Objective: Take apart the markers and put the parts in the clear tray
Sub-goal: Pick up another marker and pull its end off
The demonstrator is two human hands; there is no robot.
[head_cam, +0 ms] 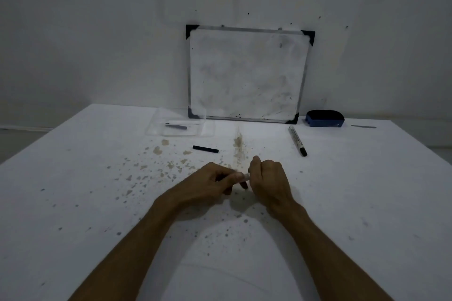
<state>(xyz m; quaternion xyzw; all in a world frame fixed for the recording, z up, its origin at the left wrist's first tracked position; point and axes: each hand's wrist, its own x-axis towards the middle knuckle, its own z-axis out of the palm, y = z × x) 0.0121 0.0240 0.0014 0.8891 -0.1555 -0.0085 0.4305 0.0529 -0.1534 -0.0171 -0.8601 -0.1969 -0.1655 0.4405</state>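
Both hands meet over the middle of the white table and grip one white marker body (245,176); only a short piece of it shows between them. My left hand (212,182) closes around its left end, my right hand (267,177) around its right end. A black marker part (205,149) lies loose on the table beyond my hands. A whole white marker with a black cap (297,140) lies at the far right. The clear tray (156,127) stands at the far left and holds a dark part (176,126) and a pale one.
A small whiteboard (247,73) leans against the wall at the table's back edge. A blue eraser (324,118) sits to its right. Brown and grey stains speckle the table (97,178) around my hands.
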